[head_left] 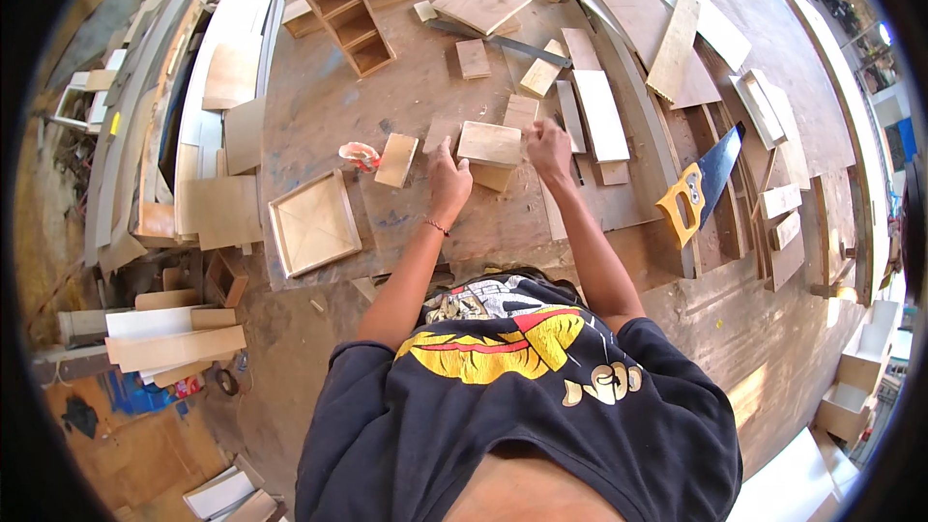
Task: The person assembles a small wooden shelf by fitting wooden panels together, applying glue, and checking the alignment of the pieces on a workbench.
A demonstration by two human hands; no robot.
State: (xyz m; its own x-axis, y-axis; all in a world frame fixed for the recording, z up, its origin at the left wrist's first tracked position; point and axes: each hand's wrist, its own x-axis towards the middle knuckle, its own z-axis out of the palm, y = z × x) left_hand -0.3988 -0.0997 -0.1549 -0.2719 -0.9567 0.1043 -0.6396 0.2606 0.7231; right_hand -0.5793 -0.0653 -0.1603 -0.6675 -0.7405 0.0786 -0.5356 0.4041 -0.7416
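Note:
A small open wooden box of light plywood stands on the workbench in front of me. My left hand rests against its left side, fingers curled on the edge. My right hand is closed at its right end; whether it pinches anything small I cannot tell. A loose plywood piece lies just left of my left hand, next to a small pink-and-white object.
A square shallow wooden tray lies at the near left. A handsaw with a yellow handle lies to the right. A shelf-like box and several plywood offcuts cover the far bench. Boards are stacked along the left edge.

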